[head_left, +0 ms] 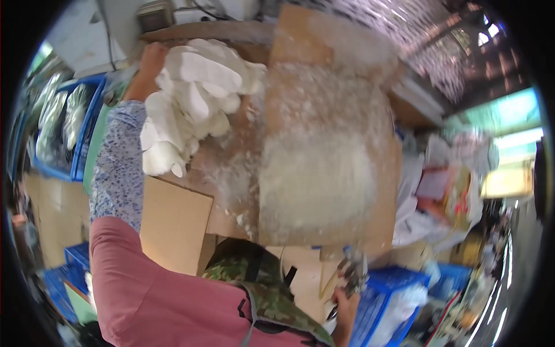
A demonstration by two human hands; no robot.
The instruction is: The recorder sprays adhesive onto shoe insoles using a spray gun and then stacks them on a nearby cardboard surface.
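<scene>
My left arm stretches along the left side of a heap of white, flat, rounded pieces like insoles (202, 81). My left hand (152, 60) is at the heap's far left corner, its fingers blurred and partly hidden. Low on the right, beyond the near edge of the worktable, my right hand (345, 306) is closed round a metal tool that looks like a spray gun (354, 276). The brown cardboard (384, 196) on the table carries a pale, crusted, rectangular patch (315, 185) of residue, with white flecks around it.
Blue crates stand at the left (75, 168) and by my right hand (376, 289). A cardboard box (173, 211) lies near my left side. White bags and a carton (433, 185) crowd the right edge. A mesh-like, residue-covered panel (399, 23) rises behind the table.
</scene>
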